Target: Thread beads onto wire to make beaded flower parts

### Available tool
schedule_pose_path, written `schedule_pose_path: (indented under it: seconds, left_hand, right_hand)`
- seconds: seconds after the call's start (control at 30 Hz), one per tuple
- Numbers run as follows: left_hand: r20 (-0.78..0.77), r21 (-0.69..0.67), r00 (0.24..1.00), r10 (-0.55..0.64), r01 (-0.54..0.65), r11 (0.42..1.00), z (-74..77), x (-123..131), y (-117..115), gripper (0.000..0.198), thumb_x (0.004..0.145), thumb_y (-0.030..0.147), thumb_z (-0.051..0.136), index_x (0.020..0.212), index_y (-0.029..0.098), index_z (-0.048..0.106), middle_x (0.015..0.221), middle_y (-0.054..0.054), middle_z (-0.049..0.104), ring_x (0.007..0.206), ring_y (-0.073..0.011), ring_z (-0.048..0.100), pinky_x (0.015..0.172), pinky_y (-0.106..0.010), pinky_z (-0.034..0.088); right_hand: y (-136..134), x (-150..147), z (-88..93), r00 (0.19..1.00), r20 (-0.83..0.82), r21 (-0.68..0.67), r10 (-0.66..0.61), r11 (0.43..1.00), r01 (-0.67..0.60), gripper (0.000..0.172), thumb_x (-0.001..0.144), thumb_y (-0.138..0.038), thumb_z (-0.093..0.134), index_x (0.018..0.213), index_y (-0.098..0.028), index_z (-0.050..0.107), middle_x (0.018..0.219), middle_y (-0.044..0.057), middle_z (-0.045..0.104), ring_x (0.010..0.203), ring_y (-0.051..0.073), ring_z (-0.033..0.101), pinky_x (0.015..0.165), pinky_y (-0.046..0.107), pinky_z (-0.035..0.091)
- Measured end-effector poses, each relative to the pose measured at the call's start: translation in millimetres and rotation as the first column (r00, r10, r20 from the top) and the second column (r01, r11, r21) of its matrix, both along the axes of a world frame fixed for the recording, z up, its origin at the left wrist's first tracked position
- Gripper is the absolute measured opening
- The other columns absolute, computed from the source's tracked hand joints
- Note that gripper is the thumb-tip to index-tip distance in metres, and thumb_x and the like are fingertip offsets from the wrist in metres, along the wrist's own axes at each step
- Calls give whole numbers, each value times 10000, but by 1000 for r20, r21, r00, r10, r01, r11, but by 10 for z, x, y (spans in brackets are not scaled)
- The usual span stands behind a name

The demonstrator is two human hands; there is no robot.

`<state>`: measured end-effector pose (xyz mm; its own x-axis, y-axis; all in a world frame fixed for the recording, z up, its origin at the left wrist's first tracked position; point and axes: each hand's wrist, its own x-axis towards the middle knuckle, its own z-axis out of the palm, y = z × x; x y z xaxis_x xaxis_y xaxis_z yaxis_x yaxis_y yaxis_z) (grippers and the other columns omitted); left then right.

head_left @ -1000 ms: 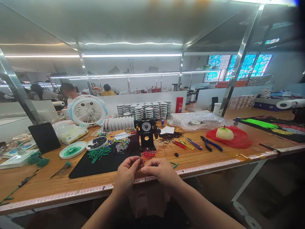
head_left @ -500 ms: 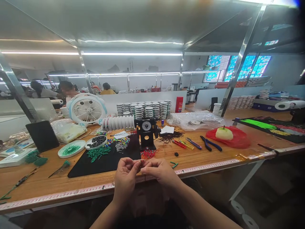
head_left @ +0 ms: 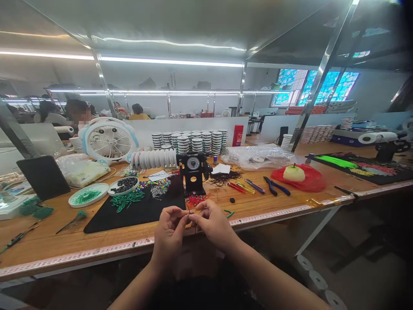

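My left hand point(head_left: 169, 232) and my right hand point(head_left: 211, 221) meet fingertip to fingertip over the near edge of the wooden table point(head_left: 48, 243). Both pinch a tiny item that I cannot make out. Just beyond them lies a small red heap of beads point(head_left: 196, 199) at the foot of a black dial device point(head_left: 192, 172). A black mat point(head_left: 142, 211) to the left carries green tube beads point(head_left: 127, 200) and mixed coloured beads point(head_left: 158, 186).
On the table: a white fan point(head_left: 108, 140), stacked wire spools point(head_left: 189, 142), a dish of black beads point(head_left: 123, 186), a plate of green beads point(head_left: 84, 196), pliers point(head_left: 274, 186), a yellowish apple-shaped thing on red mesh point(head_left: 293, 173), and a black tablet point(head_left: 43, 176). People sit at the far left.
The view has shifted slightly right and down, so everything sits further left and lower. My hands stay pinched together at the table edge.
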<state>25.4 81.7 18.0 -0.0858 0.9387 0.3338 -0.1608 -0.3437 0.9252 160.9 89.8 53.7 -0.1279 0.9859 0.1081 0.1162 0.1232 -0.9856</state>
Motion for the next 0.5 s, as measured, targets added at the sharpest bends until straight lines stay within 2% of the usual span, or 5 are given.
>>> schedule_pose_path:
  seconds: [0.1,0.2,0.37,0.43,0.5]
  left_hand:
    - [-62,-2,997,-37,37,999,8,-1,3,264,787,271,600,963,198,417,852,-28,635,801,-158,626,731,-302,521]
    - [-91,-3,992,-81,81,997,20,-3,11,264,791,270,592,961,196,404,818,-24,636,790,-155,622,743,-305,510]
    - [-42,-49,991,-129,127,991,65,11,14,298,769,286,616,946,199,392,798,-33,645,817,-189,627,718,-314,496]
    - [-63,-51,990,-129,126,991,82,17,16,302,759,297,626,937,200,402,780,-26,639,817,-192,624,693,-291,480]
    - [-122,-48,985,-126,121,991,91,18,25,286,758,303,627,927,200,420,754,-12,627,772,-172,612,661,-259,460]
  right_hand:
    - [1,-1,-15,999,-23,33,32,999,-32,307,719,-306,638,989,-165,597,634,-6,603,604,144,581,558,249,442]
    - [-7,-11,-15,998,-39,81,54,995,-51,176,765,-304,584,785,-147,662,678,29,634,643,145,582,598,255,446]
    - [63,51,-55,988,43,268,-149,954,132,131,769,-274,580,701,-167,615,756,25,609,730,146,550,679,271,426]
    - [118,98,-70,986,-28,263,-164,951,165,135,768,-294,584,710,-173,580,845,30,598,769,144,542,689,272,430]
    - [165,137,-75,973,-211,158,-89,980,124,158,767,-329,585,746,-176,547,929,40,595,790,147,557,655,270,449]
